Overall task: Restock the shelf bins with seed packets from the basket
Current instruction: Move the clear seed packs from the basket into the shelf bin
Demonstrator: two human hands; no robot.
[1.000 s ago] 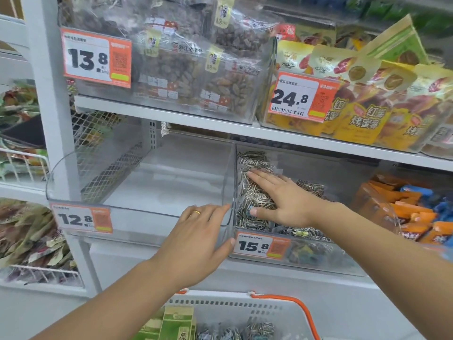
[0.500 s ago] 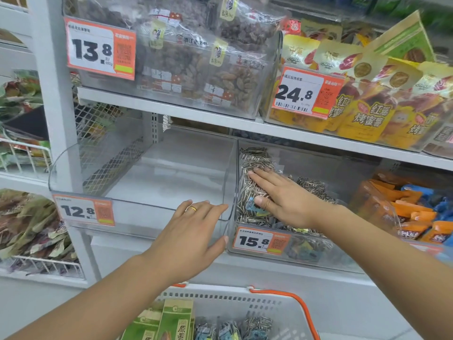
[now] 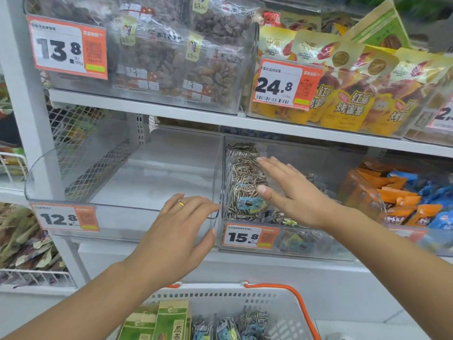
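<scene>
Seed packets [image 3: 245, 182] stacked in the 15.8 bin [image 3: 289, 244], against its left wall; right hand [image 3: 291, 192] over them, fingers straight and slightly spread, contact with the top packet unclear. Left hand [image 3: 179, 231] at the front rim of the clear bin [image 3: 117, 212] just left, fingers loosely extended, holding nothing. Basket [image 3: 282, 305] below the 15.8 bin holds more packets.
</scene>
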